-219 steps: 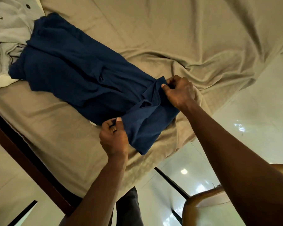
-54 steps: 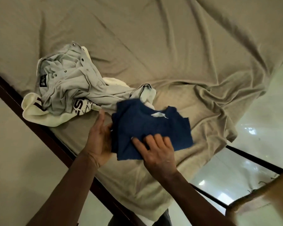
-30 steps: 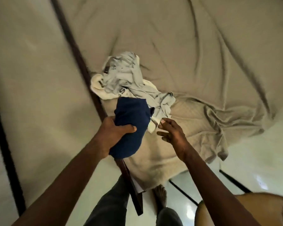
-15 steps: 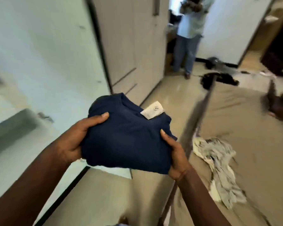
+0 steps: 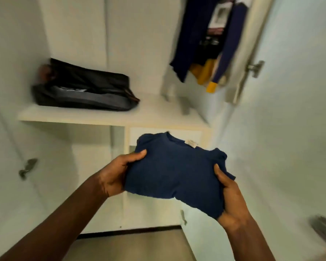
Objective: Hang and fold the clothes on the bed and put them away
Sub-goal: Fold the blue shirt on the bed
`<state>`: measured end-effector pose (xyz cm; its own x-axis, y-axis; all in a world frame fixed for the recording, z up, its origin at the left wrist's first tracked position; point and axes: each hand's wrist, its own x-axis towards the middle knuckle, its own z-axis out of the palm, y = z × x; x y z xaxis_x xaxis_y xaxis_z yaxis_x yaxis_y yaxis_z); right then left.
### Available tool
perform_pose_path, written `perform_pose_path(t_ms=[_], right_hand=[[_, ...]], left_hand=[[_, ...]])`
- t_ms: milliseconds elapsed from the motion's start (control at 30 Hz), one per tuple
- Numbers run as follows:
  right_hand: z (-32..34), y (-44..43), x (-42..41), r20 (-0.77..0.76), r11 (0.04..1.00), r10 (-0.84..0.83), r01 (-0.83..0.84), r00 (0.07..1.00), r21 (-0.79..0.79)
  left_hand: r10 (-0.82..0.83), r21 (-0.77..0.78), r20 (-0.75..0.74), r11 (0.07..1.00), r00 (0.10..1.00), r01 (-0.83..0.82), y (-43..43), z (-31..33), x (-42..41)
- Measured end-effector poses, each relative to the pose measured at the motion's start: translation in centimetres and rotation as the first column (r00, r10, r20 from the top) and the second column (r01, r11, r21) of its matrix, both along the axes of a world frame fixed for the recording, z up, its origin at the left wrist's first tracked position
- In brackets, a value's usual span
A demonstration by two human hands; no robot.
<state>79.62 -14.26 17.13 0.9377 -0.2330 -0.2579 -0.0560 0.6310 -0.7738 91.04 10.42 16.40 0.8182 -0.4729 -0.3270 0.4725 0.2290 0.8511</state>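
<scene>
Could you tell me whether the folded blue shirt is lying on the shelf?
No, the left hand and right hand hold the shirt short of the shelf.

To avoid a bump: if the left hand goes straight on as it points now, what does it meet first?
Probably the white panel under the shelf, just behind the folded blue shirt that the left hand holds; depth is unclear.

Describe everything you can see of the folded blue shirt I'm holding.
The blue shirt is dark navy, soft knit-looking fabric, folded into a rectangle, round neckline facing away with a small white label inside it. It is held in the air, the left hand gripping its left edge and the right hand its right corner, in front of the wardrobe shelf.
</scene>
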Motion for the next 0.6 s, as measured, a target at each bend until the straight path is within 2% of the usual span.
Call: perform_pose_path(t_ms=[133, 267, 367, 600], right_hand=[[1.9, 7.7, 7.9, 0.008, 0.996, 0.089, -0.089, 0.996, 0.013], [3.0, 13.9, 14.3, -0.035, 0.967, 0.254, -0.253, 0.967, 0.029], [3.4, 16.9, 19.5, -0.088, 0.943, 0.325, -0.330, 0.942, -0.051], [4.5, 21.5, 32.9, -0.125, 0.873, 0.435, -0.452, 0.892, -0.183]], left_hand=[[0.090, -0.084, 0.021, 0.993, 0.996, -0.088, 7.8, 0.3, 4.9], [0.217, -0.185, 0.011, 0.960, 0.976, -0.212, 13.4, 0.7, 9.4], [0.299, -0.273, 0.015, 0.919, 0.954, -0.284, 17.0, 1.0, 11.9], [0.581, -0.347, 0.058, 0.774, 0.812, -0.529, 21.5, 4.5, 19.7]])
